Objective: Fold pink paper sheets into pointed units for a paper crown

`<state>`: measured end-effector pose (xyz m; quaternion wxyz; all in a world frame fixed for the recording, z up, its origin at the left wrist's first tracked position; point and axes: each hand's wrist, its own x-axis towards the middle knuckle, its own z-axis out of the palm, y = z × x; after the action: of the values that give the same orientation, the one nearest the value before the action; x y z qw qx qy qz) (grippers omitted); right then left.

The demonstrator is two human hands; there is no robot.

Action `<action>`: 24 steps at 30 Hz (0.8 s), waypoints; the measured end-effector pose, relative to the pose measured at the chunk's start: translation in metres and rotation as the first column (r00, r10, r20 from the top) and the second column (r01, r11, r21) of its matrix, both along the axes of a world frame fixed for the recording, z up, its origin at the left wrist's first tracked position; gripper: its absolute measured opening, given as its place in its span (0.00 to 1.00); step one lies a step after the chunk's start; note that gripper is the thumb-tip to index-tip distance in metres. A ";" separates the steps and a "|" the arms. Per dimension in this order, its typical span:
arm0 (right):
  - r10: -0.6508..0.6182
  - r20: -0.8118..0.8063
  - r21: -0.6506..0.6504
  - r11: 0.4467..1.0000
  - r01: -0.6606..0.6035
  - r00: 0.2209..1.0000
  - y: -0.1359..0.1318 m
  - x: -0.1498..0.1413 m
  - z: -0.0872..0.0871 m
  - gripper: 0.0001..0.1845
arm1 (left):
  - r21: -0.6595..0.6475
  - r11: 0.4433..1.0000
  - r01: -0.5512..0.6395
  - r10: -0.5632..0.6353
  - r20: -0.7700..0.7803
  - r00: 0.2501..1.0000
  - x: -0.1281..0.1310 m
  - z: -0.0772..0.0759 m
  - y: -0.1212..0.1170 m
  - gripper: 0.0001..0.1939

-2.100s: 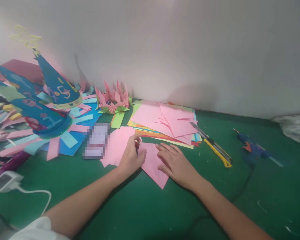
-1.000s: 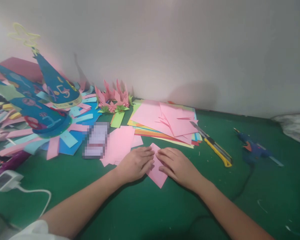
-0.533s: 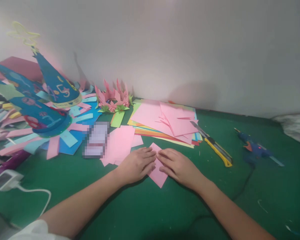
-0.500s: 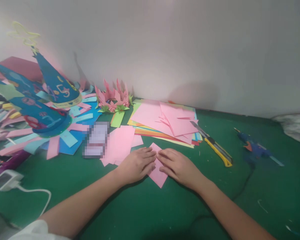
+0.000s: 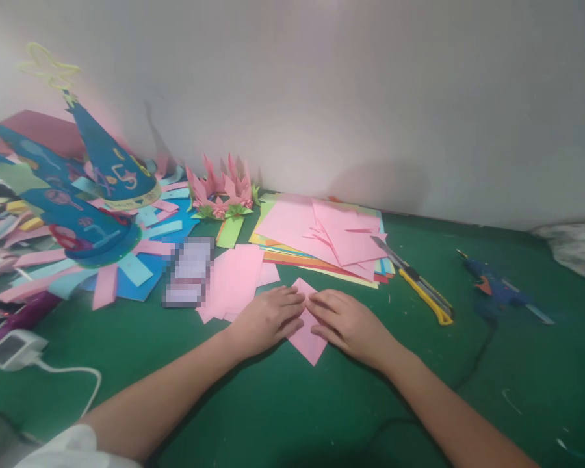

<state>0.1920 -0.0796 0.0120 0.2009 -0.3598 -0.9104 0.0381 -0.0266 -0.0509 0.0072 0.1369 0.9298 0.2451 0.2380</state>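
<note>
A small square of pink paper [image 5: 312, 344] lies on the green table, turned so that its corners point toward and away from me. My left hand [image 5: 272, 320] rests flat over its left side, fingers stretched toward the middle. From the other side my right hand [image 5: 344, 323] lies on the paper's right part, fingers also extended. The two sets of fingertips nearly meet near the paper's upper half. Both hands are open and press on the sheet; the left and right corners are hidden under them.
Behind the hands lies a stack of coloured paper [image 5: 292, 227], with a yellow box cutter [image 5: 426, 296] beside it. A glue gun [image 5: 504, 286] is at right. Loose pink sheets [image 5: 236, 279], a phone [image 5: 189, 270], a pink paper crown [image 5: 221, 192] and blue cone hats [image 5: 110, 156] stand or lie at left.
Almost nothing differs. Both hands keep their place on the pink paper, and the view has shifted very slightly.
</note>
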 end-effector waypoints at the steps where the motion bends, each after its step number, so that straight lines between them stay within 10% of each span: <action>1: -0.002 -0.002 0.004 1.000 0.002 1.000 0.000 0.000 0.000 0.18 | -0.015 1.000 -0.006 0.006 0.015 1.000 0.000 0.000 0.000 0.12; 24: 0.062 0.070 0.021 0.998 -0.064 0.996 0.001 -0.002 0.004 0.16 | -0.137 0.988 -0.073 0.087 0.101 0.991 0.002 0.002 0.004 0.13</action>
<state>0.1905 -0.0781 0.0155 0.1718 -0.3297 -0.9281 0.0214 -0.0248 -0.0467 0.0091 0.2017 0.8939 0.2899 0.2760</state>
